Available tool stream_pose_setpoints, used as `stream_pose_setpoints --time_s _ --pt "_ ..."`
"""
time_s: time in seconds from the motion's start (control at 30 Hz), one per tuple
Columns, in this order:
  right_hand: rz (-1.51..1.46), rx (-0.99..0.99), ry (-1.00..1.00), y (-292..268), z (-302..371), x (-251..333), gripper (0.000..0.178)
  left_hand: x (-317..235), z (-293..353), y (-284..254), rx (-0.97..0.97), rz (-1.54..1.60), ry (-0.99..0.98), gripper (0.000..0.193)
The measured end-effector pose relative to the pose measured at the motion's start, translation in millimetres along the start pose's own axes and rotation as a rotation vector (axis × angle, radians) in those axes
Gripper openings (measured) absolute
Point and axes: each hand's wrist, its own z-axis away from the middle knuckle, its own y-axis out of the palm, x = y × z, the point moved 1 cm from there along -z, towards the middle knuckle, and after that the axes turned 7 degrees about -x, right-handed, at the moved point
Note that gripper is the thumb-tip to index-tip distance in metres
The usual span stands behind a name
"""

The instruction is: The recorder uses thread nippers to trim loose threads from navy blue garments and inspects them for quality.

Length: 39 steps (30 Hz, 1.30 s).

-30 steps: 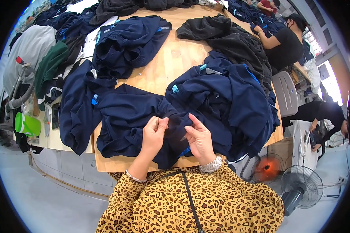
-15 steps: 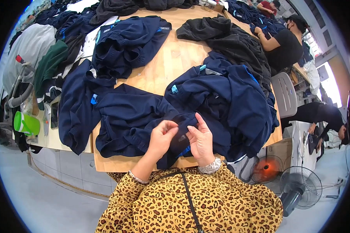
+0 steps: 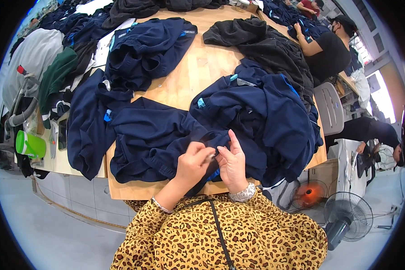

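Observation:
My left hand point(image 3: 193, 164) is closed, its fingertips curled together over a navy garment point(image 3: 150, 119) at the table's near edge. Slight blur covers those fingers, and whatever is pinched there cannot be made out. My right hand point(image 3: 232, 167) is close beside it, index finger pointing up and thumb pressed inward on a fold of the same dark cloth. A bright blue patch of cloth shows below, between the hands. Just to the right lies a heap of navy garments point(image 3: 274, 121) with light blue tabs.
More navy clothing point(image 3: 144, 49) and a black fleece garment point(image 3: 274, 49) lie on the wooden table point(image 3: 184, 85). A green bucket point(image 3: 30, 144) stands at the left. A grey chair point(image 3: 328, 108), a standing fan point(image 3: 346, 218) and a co-worker in black point(image 3: 328, 54) are at the right.
My left hand has turned and come slightly up and right, closer to the right hand. My right hand has hardly moved. The co-worker's hand at the upper right has risen a little.

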Motion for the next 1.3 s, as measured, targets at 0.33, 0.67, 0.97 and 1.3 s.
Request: stream_pose_setpoints --time_s 0.33,0.67,0.97,1.3 --pt "-0.057 0.025 0.005 1.6 0.1 1.3 0.062 16.2 1.7 -30.0 0.181 0.264 -0.324 0.006" --pt "0.627 0.510 -0.066 11.2 6.8 16.3 0.037 21.1 -50.3 -43.6 0.345 0.250 -0.262 0.047" --pt "1.093 0.689 -0.196 24.2 -4.9 71.9 0.025 20.0 -60.7 -59.7 0.705 0.613 -0.750 0.012" --pt "0.323 -0.035 -0.006 -34.4 -23.5 15.7 0.027 12.5 3.9 -35.8 0.167 -0.056 0.282 0.027"
